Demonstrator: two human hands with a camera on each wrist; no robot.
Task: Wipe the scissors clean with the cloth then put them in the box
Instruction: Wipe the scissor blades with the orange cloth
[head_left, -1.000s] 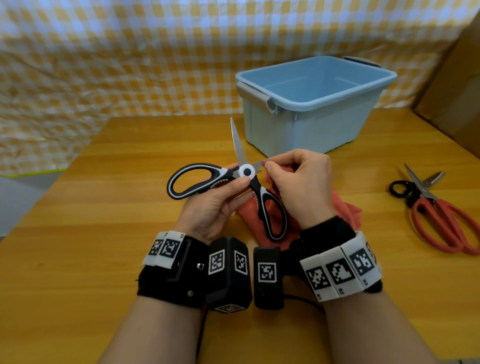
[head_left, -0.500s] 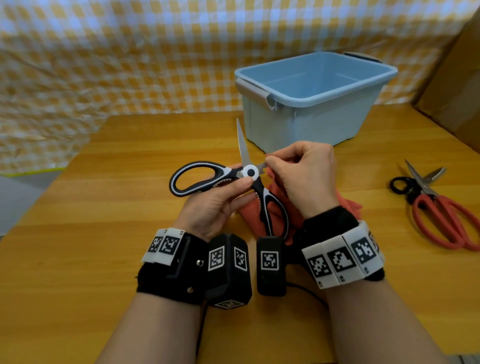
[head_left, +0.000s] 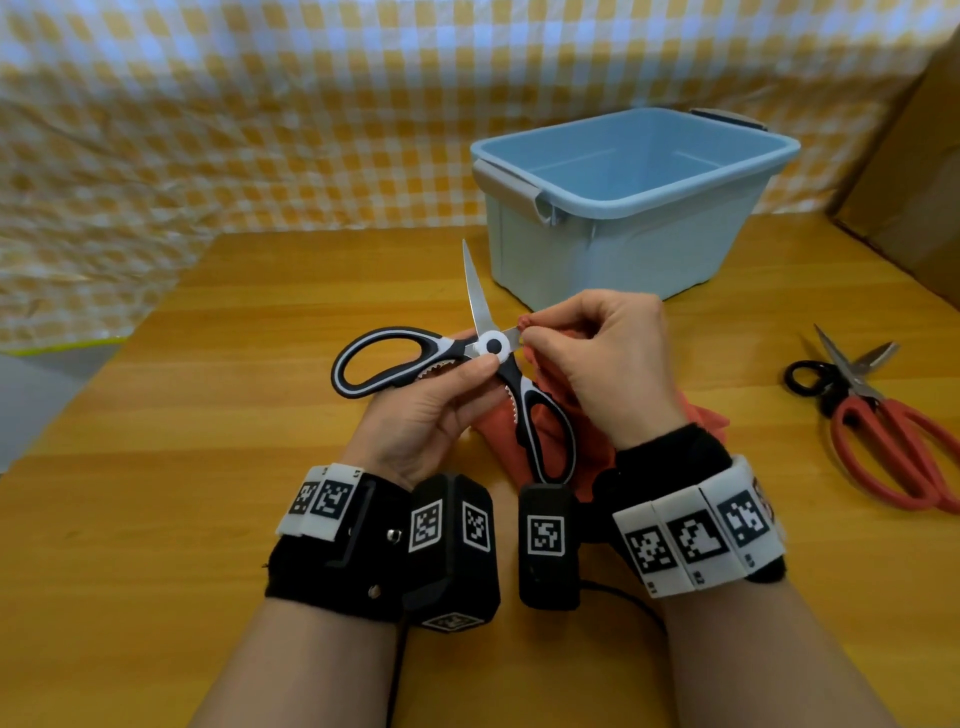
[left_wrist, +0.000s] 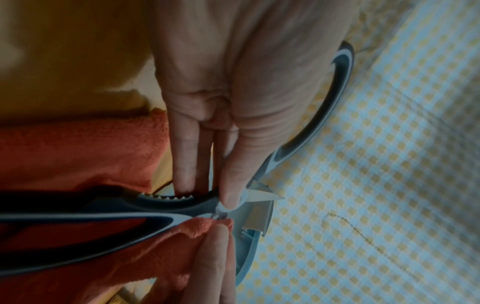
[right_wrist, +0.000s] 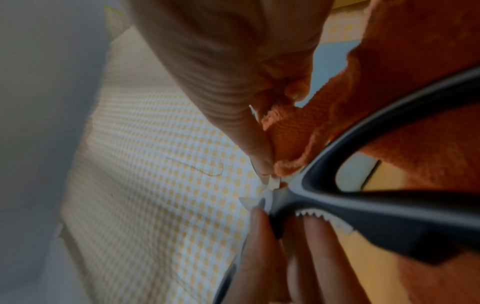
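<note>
Black-and-white kitchen scissors (head_left: 493, 345) are spread wide above the table, one blade pointing up and away. My left hand (head_left: 467, 374) grips them at the pivot, thumb on top and fingers under the toothed part (left_wrist: 168, 198). With a fold of orange cloth (head_left: 698, 418), my right hand (head_left: 530, 335) pinches the other blade right beside the pivot, so most of that blade is hidden. The rest of the cloth (right_wrist: 415, 144) hangs below the near handle (right_wrist: 363, 207). Behind the hands stands the light blue box (head_left: 623, 208), with nothing seen inside.
Red-handled scissors (head_left: 883, 441) and a small black-handled pair (head_left: 810, 376) lie on the wooden table at the right. A cardboard box (head_left: 914, 171) stands at the far right. A yellow checked sheet (head_left: 260, 130) covers the back.
The scissors have rocked slightly in my left hand. My right hand keeps its cloth pinch on the blade next to the pivot, with a little cloth now showing at the fingertips.
</note>
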